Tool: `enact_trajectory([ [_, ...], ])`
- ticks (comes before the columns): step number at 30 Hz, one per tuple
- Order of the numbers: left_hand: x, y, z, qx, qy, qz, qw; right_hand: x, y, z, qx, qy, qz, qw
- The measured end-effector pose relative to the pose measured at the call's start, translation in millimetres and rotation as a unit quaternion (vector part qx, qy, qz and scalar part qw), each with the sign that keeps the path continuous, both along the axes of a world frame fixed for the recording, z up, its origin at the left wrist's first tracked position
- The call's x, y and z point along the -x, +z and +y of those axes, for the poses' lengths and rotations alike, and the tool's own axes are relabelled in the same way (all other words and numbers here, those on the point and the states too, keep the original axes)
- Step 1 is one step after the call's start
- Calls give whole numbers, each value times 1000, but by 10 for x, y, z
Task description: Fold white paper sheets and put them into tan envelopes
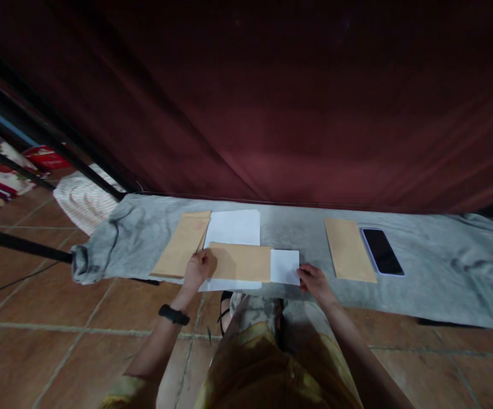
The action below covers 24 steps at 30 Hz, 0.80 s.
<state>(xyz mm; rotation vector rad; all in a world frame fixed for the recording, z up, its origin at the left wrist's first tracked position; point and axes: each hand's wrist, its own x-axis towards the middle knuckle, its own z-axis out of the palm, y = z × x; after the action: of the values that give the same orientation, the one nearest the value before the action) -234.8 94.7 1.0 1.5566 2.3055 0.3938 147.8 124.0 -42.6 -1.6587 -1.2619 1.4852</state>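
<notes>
My left hand [198,269] is closed on the left end of a brown envelope [240,262], which lies crosswise over a stack of white paper [234,225]. At the envelope's right end, a white sheet [284,266] sticks partly out, its other part hidden. The fingers of my right hand [310,278] pinch the right edge of that sheet. Close to my left hand, several brown envelopes [182,244] lie stacked, partly over the paper. Another brown envelope [349,250] rests by itself to the right of my right hand.
A phone [383,251] with a dark screen lies beside the right envelope. Grey cloth [434,261] covers the narrow bench. Behind it hangs a dark red curtain [297,125]. Black metal bars [80,165] stand at the left, and tiled floor [59,352] shows in front.
</notes>
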Motion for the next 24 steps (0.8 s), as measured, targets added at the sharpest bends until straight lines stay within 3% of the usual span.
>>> enact_trajectory([
  [7, 31, -110, 92, -75, 64, -86, 991, 103, 144, 40, 0, 32, -55, 998],
  [14, 20, -260, 149, -154, 134, -168, 964, 318, 200, 36, 4, 49, -57, 997],
  [19, 9, -241, 153, -178, 167, -236, 941, 368, 224, 68, 6, 59, -56, 997],
  [24, -33, -180, 123, -183, 208, -347, 896, 258, 252, 100, 16, 66, -54, 996],
])
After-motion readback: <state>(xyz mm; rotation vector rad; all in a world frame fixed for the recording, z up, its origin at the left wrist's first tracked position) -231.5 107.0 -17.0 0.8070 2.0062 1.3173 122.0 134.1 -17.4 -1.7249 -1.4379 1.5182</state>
